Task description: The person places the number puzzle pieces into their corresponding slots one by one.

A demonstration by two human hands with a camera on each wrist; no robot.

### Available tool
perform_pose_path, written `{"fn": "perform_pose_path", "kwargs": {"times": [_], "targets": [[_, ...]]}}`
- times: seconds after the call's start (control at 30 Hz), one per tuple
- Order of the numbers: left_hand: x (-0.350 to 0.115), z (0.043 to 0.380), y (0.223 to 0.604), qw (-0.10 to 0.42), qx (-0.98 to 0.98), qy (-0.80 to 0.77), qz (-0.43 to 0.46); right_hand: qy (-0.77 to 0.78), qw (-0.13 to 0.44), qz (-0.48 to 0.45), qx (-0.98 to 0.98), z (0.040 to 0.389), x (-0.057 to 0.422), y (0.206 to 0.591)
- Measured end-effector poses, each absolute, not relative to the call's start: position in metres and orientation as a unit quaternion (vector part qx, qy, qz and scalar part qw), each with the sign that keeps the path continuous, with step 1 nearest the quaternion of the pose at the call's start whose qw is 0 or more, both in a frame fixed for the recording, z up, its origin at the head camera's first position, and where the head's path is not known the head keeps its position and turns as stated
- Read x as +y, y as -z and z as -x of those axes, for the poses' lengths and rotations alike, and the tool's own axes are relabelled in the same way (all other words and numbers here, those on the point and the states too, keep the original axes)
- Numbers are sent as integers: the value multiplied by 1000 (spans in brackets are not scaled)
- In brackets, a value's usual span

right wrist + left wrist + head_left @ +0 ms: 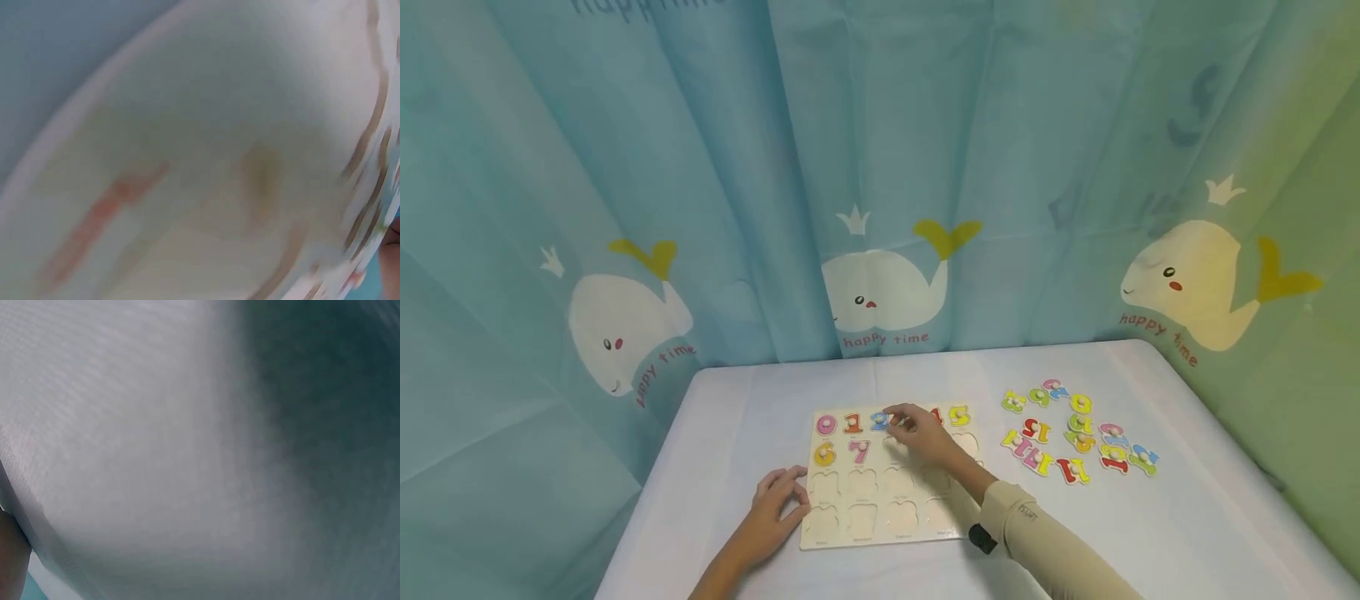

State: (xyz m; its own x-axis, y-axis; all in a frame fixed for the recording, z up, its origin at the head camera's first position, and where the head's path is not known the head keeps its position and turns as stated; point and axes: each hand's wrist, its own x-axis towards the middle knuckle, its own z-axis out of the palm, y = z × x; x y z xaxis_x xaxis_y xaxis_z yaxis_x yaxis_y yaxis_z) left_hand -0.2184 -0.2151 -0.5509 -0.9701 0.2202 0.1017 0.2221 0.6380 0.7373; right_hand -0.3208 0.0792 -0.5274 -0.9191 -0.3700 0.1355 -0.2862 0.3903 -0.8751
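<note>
A number puzzle board [842, 543] lies on the table, with colourful number pieces such as a pink 0 [826, 425], a red 1 [853, 423] and a pink 7 [859, 451] in its upper slots. My left hand [772, 510] rests by the board's left edge, its bent fingertips right at the rim. Over the top rows, my right hand [921, 435] has its thumb and index finger close together beside the blue 2 [878, 422]. I cannot tell whether it holds a piece. That hand partly covers a red 4 [937, 417]; a yellow 5 [959, 416] shows beyond.
Loose number pieces lie scattered on the table right of the board, among them a red and yellow 17 [1072, 471] and a red 15 [1036, 430]. A blue whale-print curtain [895, 167] hangs behind the white table [737, 417]. Both wrist views are mostly blurred.
</note>
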Motion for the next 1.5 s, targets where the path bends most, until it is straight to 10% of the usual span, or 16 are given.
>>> {"fn": "perform_pose_path", "kwargs": {"times": [0.87,1.17,1.5], "targets": [[-231,222,542,57,-906,397,137,452,-86,60,886,340,211,522],[-226,222,547,34,-906,404,121,445,-163,-171,864,344,282,526],[-215,219,555,12,-901,414,130,430,-98,-221,870,327,322,528]]}}
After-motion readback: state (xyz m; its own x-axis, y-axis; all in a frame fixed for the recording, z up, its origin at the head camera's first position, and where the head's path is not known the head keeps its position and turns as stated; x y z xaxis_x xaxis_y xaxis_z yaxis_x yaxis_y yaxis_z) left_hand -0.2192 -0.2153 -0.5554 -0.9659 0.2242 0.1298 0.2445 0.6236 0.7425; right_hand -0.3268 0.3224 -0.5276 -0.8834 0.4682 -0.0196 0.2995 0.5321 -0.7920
